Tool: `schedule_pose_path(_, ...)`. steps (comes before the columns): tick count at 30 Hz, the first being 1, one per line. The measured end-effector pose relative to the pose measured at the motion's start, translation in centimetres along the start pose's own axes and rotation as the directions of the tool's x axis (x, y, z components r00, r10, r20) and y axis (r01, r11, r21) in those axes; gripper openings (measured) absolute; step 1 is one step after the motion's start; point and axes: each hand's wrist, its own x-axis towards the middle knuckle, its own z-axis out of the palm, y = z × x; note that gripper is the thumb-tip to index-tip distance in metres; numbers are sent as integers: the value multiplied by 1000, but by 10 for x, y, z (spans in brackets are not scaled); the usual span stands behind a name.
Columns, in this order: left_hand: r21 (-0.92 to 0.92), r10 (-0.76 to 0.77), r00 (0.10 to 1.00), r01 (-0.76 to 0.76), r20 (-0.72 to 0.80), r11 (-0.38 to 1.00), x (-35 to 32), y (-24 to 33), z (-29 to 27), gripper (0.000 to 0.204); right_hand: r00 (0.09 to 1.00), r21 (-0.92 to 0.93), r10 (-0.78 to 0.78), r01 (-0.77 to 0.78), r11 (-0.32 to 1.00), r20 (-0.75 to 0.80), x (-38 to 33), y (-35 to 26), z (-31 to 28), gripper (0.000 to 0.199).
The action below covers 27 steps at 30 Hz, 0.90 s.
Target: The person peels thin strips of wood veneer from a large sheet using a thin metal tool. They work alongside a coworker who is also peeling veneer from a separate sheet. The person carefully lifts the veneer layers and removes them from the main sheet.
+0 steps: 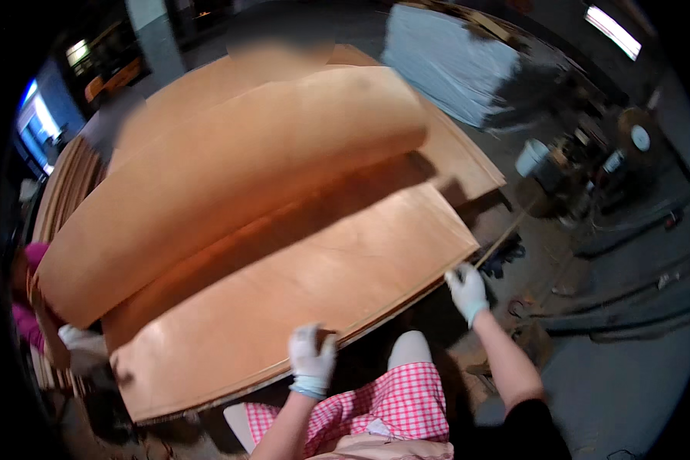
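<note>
A large thin sheet of reddish-brown wood veneer (238, 172) curls up and away from me, its rolled part arching across the stack. Below it lies a flat veneer sheet (307, 295) on top of the pile, smooth and shiny. My left hand (312, 359), in a white glove, is at the near edge of the flat sheet, thumb apart from the fingers, with a small shadow beside it. At the near right corner my right hand (468, 293), also gloved, has its fingers closed on the flat sheet's edge. The sheets' far edges are partly blurred.
A person in pink (31, 295) stands at the left end, a hand by the curled sheet. Behind is a stack of boards (65, 192). A plastic-covered pile (448, 61) stands at the far right, with a white bucket (531, 157) and machinery (590, 165) nearer.
</note>
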Motion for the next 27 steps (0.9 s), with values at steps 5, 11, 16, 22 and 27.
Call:
schedule_pose_path(5,-240,195,980,-179,43,954,-22,53,-34,25,872,447,-149,-88,890,467,-132,-123,55,19)
schedule_pose_path(11,-590,93,995,-101,-45,801,-79,38,-69,21,732,632,-378,-92,770,567,-212,-183,70,20)
schedule_pose_path(16,-674,-36,996,-32,-87,738,-110,15,-84,17,682,588,-416,-27,808,602,-236,-201,89,17)
schedule_pose_path(22,-866,-294,954,197,61,460,-129,-9,-84,10,680,559,-359,-91,824,640,-248,-225,111,41)
schedule_pose_path(27,-992,-558,826,122,81,37,-123,-54,-108,11,556,57,-228,307,950,800,-193,-221,123,28)
